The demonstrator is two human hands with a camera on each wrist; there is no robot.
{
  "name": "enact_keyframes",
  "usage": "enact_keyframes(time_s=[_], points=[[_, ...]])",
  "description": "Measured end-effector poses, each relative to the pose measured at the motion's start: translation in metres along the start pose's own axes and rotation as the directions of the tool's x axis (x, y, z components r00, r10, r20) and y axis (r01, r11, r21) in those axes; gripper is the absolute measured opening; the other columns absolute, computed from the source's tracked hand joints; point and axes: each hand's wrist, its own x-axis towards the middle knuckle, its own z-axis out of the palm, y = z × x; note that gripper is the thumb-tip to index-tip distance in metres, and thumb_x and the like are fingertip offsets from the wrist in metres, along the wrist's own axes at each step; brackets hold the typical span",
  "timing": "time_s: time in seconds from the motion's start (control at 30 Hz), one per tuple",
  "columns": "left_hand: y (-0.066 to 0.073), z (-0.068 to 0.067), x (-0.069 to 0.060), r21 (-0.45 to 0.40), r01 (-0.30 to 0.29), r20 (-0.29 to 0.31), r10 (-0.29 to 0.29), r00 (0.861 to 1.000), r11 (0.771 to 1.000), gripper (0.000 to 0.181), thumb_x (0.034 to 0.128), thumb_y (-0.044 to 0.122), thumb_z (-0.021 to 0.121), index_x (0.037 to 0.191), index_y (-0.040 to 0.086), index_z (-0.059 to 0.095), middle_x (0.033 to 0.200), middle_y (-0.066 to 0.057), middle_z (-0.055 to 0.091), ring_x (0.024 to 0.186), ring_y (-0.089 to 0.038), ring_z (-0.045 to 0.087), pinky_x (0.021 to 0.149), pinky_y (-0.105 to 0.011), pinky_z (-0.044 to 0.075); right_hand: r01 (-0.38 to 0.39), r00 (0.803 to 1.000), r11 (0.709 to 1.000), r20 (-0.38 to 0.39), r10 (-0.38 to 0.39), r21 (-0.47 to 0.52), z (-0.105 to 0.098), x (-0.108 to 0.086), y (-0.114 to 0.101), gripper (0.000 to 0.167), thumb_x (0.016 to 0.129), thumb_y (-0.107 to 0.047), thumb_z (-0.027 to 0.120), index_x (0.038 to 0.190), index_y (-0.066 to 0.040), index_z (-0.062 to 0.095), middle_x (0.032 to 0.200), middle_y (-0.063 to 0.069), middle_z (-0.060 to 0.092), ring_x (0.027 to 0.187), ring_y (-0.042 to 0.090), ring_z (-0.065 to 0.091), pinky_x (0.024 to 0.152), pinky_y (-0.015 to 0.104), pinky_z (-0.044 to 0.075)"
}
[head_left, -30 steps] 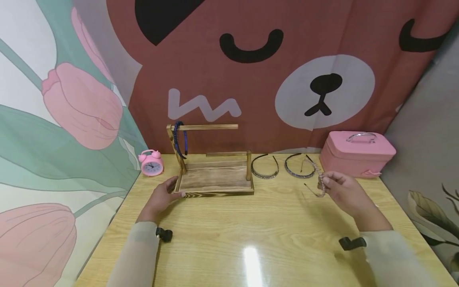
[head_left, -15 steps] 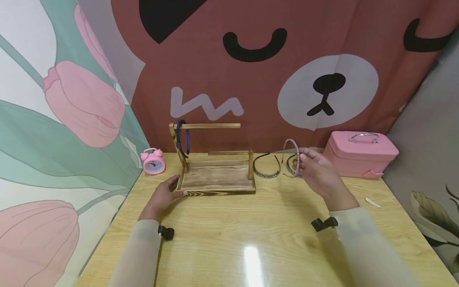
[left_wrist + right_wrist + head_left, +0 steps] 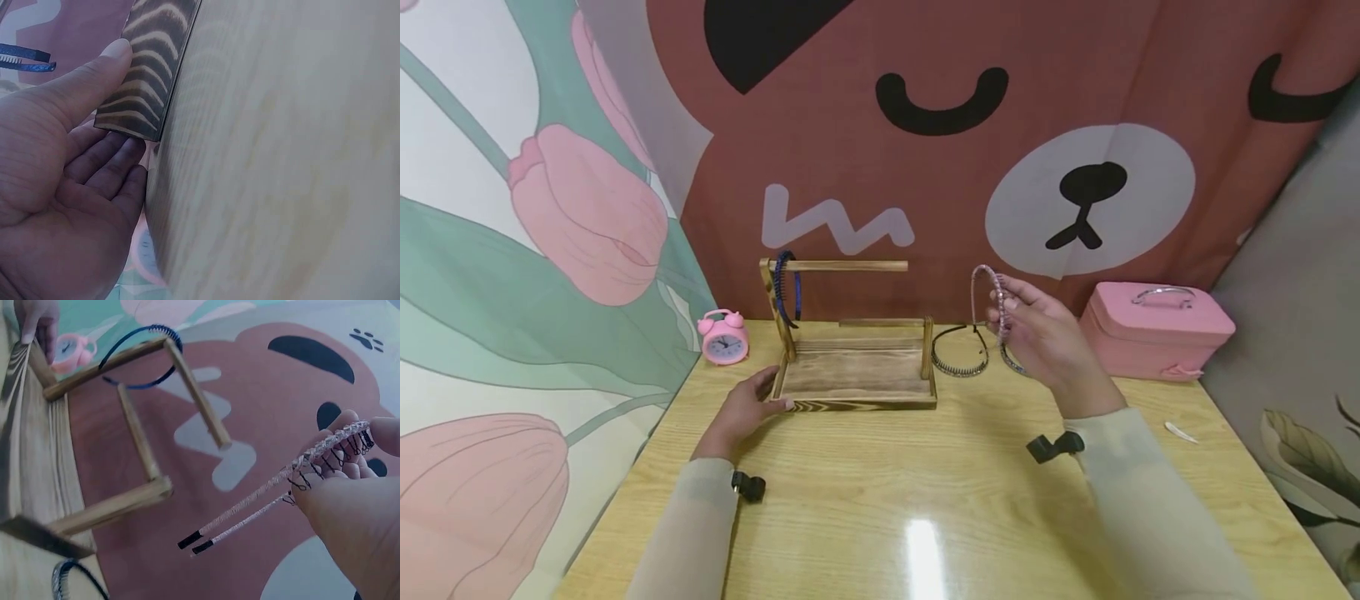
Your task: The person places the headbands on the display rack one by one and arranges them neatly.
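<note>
My right hand (image 3: 1043, 346) pinches a pink beaded headband (image 3: 999, 304) by its decorated side, up above the table. In the right wrist view this headband (image 3: 275, 481) shows dark comb teeth and black tips, its ends pointing toward the wooden stand. My left hand (image 3: 739, 419) grips the left front corner of the wooden stand (image 3: 853, 406); in the left wrist view the thumb lies on the dark-grained front edge (image 3: 147, 75) with the fingers bent behind the end. A blue headband (image 3: 781, 287) hangs at the left end of the stand's upper bar (image 3: 850, 266).
Right of the stand lies a black toothed headband (image 3: 958, 369), and another dark headband (image 3: 1012, 363) is partly hidden behind my right hand. A pink case (image 3: 1157, 333) stands at the back right, a pink alarm clock (image 3: 725, 340) at the left. A small white clip (image 3: 1181, 432) lies on the table.
My right hand has lifted the pink headband and carried it left toward the stand, turning it upright. The left hand stays on the stand's corner. The white clip has come into view.
</note>
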Motion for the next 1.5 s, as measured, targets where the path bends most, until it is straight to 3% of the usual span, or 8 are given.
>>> enact_keyframes(time_s=[0.2, 0.3, 0.47, 0.67, 1.03, 1.3, 1.5], points=[[-0.001, 0.001, 0.000, -0.012, -0.003, -0.001, 0.003, 1.000, 1.000, 0.089, 0.1026, 0.024, 0.080, 0.172, 0.003, 0.029, 0.175, -0.023, 0.036, 0.162, -0.044, 0.035, 0.132, -0.056, 0.034, 0.001, 0.999, 0.998, 0.032, 0.001, -0.067, 0.022, 0.014, -0.007, 0.040, 0.116, -0.005, 0.045, 0.157, -0.010, 0.044, 0.120, 0.004, 0.052, 0.098, 0.015, 0.059, 0.085, 0.025, 0.054], [-0.001, 0.002, 0.000, -0.022, -0.010, 0.000, 0.010, 1.000, 1.000, 0.089, 0.1023, 0.023, 0.080, 0.172, 0.003, 0.029, 0.175, -0.023, 0.036, 0.162, -0.044, 0.035, 0.132, -0.056, 0.033, 0.016, 1.000, 0.997, 0.028, -0.014, -0.077, 0.036, 0.022, -0.009, 0.033, 0.116, -0.006, 0.048, 0.149, -0.007, 0.051, 0.118, 0.006, 0.055, 0.096, 0.015, 0.060, 0.085, 0.024, 0.055], [-0.001, 0.002, -0.001, -0.030, -0.022, -0.005, 0.022, 1.000, 0.999, 0.088, 0.1024, 0.021, 0.080, 0.172, 0.001, 0.029, 0.174, -0.025, 0.036, 0.162, -0.045, 0.035, 0.132, -0.058, 0.033, 0.076, 0.997, 0.997, 0.002, -0.076, -0.024, 0.060, 0.035, -0.010, 0.013, 0.114, -0.004, 0.053, 0.120, -0.005, 0.064, 0.109, 0.006, 0.063, 0.094, 0.015, 0.064, 0.086, 0.023, 0.058], [0.001, 0.001, -0.001, -0.038, -0.029, -0.002, 0.029, 1.000, 0.999, 0.087, 0.1034, 0.020, 0.078, 0.172, 0.002, 0.028, 0.175, -0.024, 0.036, 0.162, -0.044, 0.034, 0.133, -0.057, 0.032, 0.131, 0.991, 0.991, -0.036, -0.131, -0.002, 0.087, 0.055, -0.010, 0.012, 0.115, -0.008, 0.051, 0.119, -0.006, 0.063, 0.104, 0.005, 0.064, 0.095, 0.015, 0.062, 0.087, 0.024, 0.057], [-0.002, 0.001, 0.002, -0.028, -0.013, -0.008, 0.013, 1.000, 1.000, 0.090, 0.1015, 0.023, 0.081, 0.172, 0.001, 0.030, 0.175, -0.023, 0.037, 0.162, -0.043, 0.035, 0.133, -0.056, 0.031, 0.158, 0.978, 0.985, -0.148, -0.147, 0.067, 0.126, 0.111, 0.008, 0.018, 0.116, -0.012, 0.050, 0.117, -0.004, 0.066, 0.102, 0.006, 0.064, 0.093, 0.016, 0.061, 0.084, 0.025, 0.055], [-0.001, -0.003, 0.002, -0.043, -0.009, -0.019, 0.008, 1.000, 0.999, 0.088, 0.1023, 0.024, 0.080, 0.172, 0.004, 0.031, 0.175, -0.022, 0.037, 0.163, -0.042, 0.035, 0.132, -0.057, 0.033, 0.092, 0.981, 0.994, -0.176, -0.081, 0.055, 0.151, 0.151, 0.035, 0.020, 0.116, -0.014, 0.051, 0.125, -0.003, 0.065, 0.110, 0.007, 0.064, 0.097, 0.018, 0.061, 0.086, 0.025, 0.054], [-0.004, 0.001, 0.002, -0.071, -0.011, -0.011, 0.011, 1.000, 0.997, 0.090, 0.1006, 0.024, 0.082, 0.172, 0.005, 0.031, 0.174, -0.021, 0.038, 0.162, -0.041, 0.037, 0.132, -0.057, 0.033, 0.046, 0.979, 0.992, -0.201, -0.022, 0.118, 0.157, 0.161, 0.054, 0.019, 0.116, -0.013, 0.050, 0.123, -0.006, 0.066, 0.118, 0.011, 0.065, 0.103, 0.019, 0.062, 0.098, 0.033, 0.050]])
